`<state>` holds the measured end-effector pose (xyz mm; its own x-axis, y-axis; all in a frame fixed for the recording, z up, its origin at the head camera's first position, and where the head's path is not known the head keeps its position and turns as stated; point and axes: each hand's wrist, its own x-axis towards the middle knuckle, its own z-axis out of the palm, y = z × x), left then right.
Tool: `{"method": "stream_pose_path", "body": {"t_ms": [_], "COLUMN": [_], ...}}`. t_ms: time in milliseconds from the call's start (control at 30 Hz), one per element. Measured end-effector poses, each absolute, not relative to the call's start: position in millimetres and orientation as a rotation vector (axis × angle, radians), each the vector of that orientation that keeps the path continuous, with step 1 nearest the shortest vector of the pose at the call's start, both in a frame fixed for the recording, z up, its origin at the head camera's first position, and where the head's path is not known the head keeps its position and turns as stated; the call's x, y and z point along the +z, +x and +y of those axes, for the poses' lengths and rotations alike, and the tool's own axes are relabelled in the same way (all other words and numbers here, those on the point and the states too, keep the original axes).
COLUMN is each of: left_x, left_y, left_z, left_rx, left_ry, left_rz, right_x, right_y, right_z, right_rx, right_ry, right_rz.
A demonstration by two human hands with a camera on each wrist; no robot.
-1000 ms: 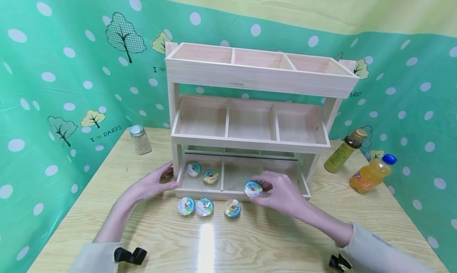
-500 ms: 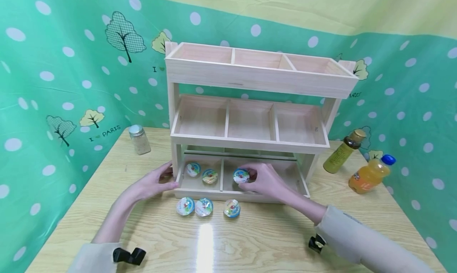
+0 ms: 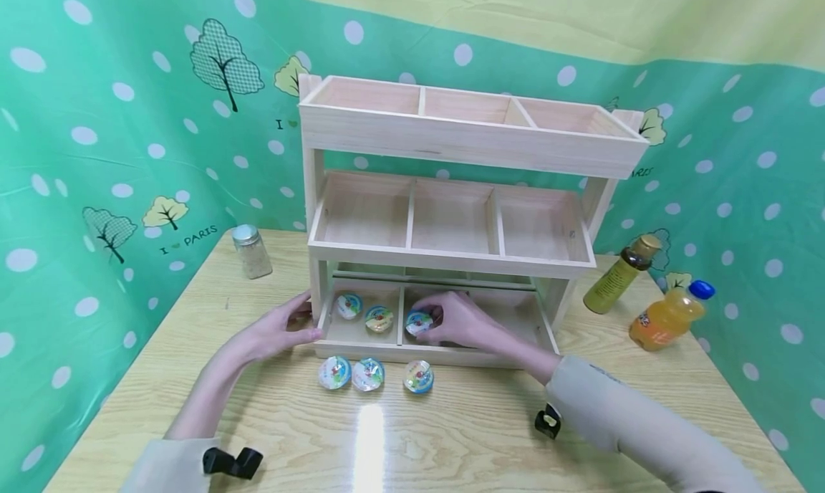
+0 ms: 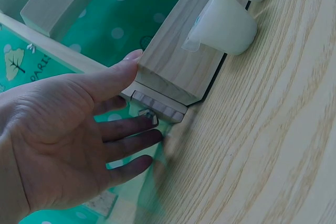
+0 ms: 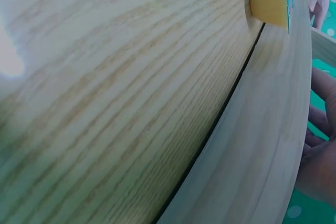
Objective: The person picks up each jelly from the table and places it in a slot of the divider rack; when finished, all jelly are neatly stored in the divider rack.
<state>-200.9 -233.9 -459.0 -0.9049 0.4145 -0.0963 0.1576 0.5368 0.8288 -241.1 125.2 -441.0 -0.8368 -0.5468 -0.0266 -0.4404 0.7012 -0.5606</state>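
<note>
Right hand (image 3: pixel 460 321): thumb and fingertips pinch a small cup (image 3: pixel 419 323), its round lid printed white and blue with touches of green and red. We find it at the left end of the bottom tray (image 3: pixel 361 352)'s middle compartment, just beside the divider; we cannot tell whether it meets the floor.

Left of the grip, past that divider, we count two cups in the left compartment: a blue-and-white-lidded cup (image 3: pixel 349 307) and a yellowish cup (image 3: pixel 379 319). Farther left, our left hand (image 3: pixel 283 329) has its thumb against the tray's corner, fingers spread apart.

Nearer us than the grip, a row stands on the table (image 3: pixel 290 421): two white cups (image 3: pixel 368 374) side by side, then a yellow cup (image 3: pixel 418 376) slightly apart.

Above the grip we note two more trays (image 3: pixel 451 258), three compartments each. Well off to its right: a green-labelled bottle (image 3: pixel 612 281) and an orange drink bottle (image 3: pixel 667 319). Far left: a silver-lidded jar (image 3: pixel 254 253).
</note>
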Motion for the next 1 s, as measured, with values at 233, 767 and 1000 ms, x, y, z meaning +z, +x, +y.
{"method": "stream_pose_path", "body": {"t_ms": [233,767,1000], "left_x": [-458.1,-459.0,-458.9], "left_y": [-200.9,-200.9,-200.6], "left_z": [-234.4,-234.5,-234.2], "left_rx": [1.308,1.303,1.294], "left_ry": [0.481,0.476,0.470], "left_rz": [2.492,2.495,2.506], "right_x": [-445.9,-448.6,-449.9], "right_y": [-242.5,-243.6,-244.1], "right_z": [122.9,124.0,124.8], "right_rx": [-0.821,-0.839,-0.845], "right_ry": [-0.818,-0.832,-0.823], "right_rz": [2.685,2.670,2.673]}}
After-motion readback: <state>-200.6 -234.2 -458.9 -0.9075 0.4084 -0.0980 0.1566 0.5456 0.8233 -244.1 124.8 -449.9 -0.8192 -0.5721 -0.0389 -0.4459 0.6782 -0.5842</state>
